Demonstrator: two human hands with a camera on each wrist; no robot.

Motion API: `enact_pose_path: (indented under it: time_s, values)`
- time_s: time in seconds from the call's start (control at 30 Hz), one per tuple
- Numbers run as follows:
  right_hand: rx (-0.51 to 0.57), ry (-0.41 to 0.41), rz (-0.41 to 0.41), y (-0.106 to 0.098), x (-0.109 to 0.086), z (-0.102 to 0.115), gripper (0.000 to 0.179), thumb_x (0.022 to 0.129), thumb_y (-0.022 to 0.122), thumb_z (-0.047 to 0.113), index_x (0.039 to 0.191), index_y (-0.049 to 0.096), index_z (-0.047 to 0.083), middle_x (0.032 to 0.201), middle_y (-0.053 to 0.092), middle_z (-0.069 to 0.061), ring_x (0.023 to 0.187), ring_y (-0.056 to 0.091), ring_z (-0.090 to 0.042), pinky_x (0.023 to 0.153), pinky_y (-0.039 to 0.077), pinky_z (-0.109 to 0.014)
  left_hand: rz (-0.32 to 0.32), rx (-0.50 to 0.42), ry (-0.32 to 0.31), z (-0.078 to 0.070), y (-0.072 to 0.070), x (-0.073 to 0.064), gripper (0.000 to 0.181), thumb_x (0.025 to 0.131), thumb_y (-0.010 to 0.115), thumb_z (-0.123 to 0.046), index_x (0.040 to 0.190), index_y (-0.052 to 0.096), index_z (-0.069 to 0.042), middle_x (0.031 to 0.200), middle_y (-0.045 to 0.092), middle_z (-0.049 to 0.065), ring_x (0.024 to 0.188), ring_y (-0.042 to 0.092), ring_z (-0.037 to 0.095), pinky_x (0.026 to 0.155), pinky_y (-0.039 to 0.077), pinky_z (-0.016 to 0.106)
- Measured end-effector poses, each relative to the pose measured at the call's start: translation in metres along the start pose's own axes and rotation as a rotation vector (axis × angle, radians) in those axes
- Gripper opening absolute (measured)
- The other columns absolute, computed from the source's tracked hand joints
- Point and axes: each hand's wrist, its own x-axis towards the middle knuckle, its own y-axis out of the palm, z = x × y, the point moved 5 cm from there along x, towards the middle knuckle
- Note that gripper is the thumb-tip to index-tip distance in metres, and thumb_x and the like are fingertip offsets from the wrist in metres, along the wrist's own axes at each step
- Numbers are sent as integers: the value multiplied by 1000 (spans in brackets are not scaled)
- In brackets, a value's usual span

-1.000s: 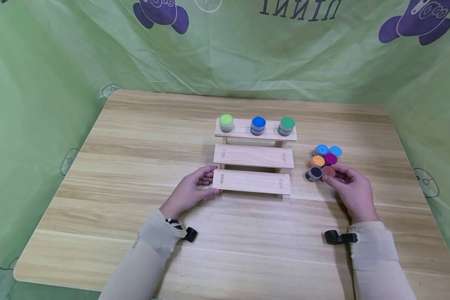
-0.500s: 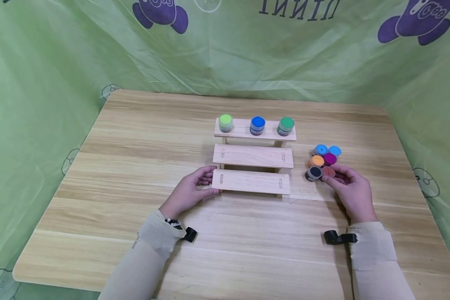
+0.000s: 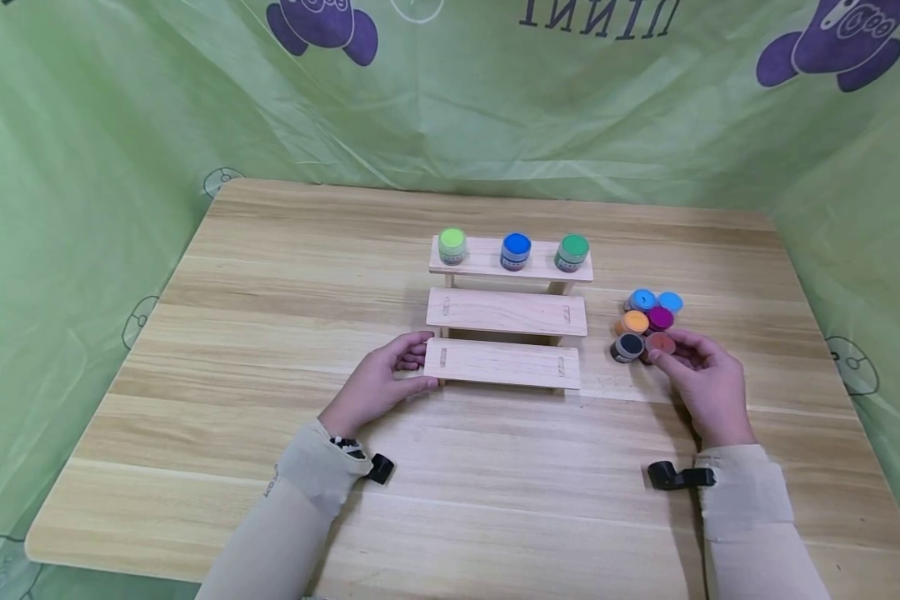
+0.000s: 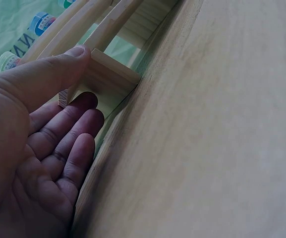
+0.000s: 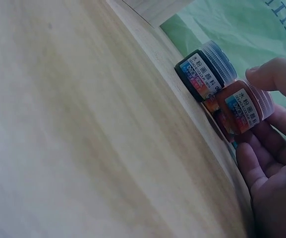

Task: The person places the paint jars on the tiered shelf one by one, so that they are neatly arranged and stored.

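In the head view, a three-step wooden rack stands mid-table. My left hand holds the left end of its lowest step, thumb at the front and index finger behind, as the left wrist view shows. To the right, my right hand grips a reddish-brown paint jar by its clear lid between thumb and fingers. That jar looks slightly raised beside a black paint jar. Just behind them stand an orange jar, a magenta jar and two light-blue jars.
On the rack's top step stand a light-green jar, a blue jar and a green jar. The middle step is bare wood. Green printed cloth hangs behind the wooden table.
The reddish-brown jar has shifted slightly right, away from the black jar, with my right hand's fingers on it. My left hand has stayed at the rack.
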Motion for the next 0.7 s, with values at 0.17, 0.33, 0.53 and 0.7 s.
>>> enact_pose_path:
  time_s: [0.17,0.33,0.53,0.7]
  values:
    - [47,14,-22,-1,0,0,45,88,78,10,130,63,6,110,61,10,97,57,-7,76,50,-7,-1,3,1,1,0,0,70,82,84,-17,144,53,-9,121,65,9,109,63,24,101,50,42]
    - [71,3,-29,-1,-1,0,42,88,79,10,127,65,7,109,62,10,97,57,-7,75,50,-7,1,-1,5,2,0,1,70,82,84,-17,144,52,-8,121,65,9,109,62,25,101,50,42]
    - [120,-6,-36,-2,-3,0,39,87,80,9,123,67,9,109,63,9,97,57,-8,75,50,-7,3,-8,5,0,0,0,70,83,84,-17,144,52,-8,122,64,11,110,62,26,101,50,42]
    - [172,-10,-55,-2,-5,2,37,85,81,8,120,69,9,106,66,8,96,59,-7,77,50,-7,2,-17,8,-1,0,-1,69,84,83,-18,144,52,-7,122,64,13,110,62,28,102,49,45]
